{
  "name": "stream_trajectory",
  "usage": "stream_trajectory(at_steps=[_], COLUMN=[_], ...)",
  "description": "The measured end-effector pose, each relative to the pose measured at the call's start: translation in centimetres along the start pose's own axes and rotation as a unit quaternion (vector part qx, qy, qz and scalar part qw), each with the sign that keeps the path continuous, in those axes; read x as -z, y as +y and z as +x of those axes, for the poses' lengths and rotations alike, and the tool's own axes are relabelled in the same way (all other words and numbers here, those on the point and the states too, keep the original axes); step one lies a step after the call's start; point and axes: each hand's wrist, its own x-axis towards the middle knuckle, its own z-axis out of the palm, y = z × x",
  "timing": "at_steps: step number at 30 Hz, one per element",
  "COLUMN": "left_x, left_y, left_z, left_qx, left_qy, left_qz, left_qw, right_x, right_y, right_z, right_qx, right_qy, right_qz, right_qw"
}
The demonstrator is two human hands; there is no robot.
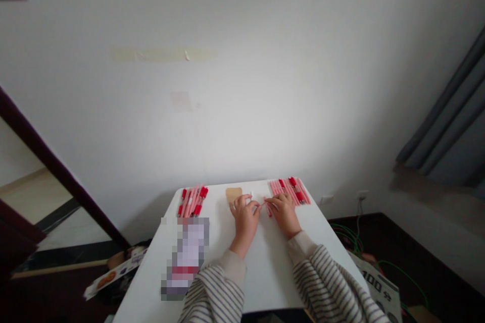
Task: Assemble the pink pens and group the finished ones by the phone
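My left hand and my right hand meet over the far middle of the white table. Both have thumb and forefinger pinched together, fingertips nearly touching. Something thin and pinkish seems to run between them, too small to make out. Just under the right fingertips lies a red and pink pen piece. Beyond the right hand is a row of pink pen barrels, with some red pen parts on top. A tan patch lies behind the left hand.
Several red and pink pens lie at the table's far left. Nearer, a blurred-out pale purple package rests on the left side. The table's back edge stands close to a white wall. Green cables lie on the floor at right.
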Motion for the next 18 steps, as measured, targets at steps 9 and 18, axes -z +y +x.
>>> stream_trajectory(at_steps=[9,18], left_x=[-0.03,-0.53], left_y=[-0.09,-0.18], left_z=[-0.01,0.0], left_qx=[-0.01,-0.002], left_qy=[0.003,-0.007], left_qz=[-0.008,-0.025], left_qw=[1.0,1.0], right_x=[-0.13,-0.19], right_y=[0.28,0.05], right_z=[-0.03,0.27], right_qx=[-0.001,-0.01], right_qy=[-0.005,-0.024], right_qz=[0.022,0.146], right_qw=[1.0,0.989])
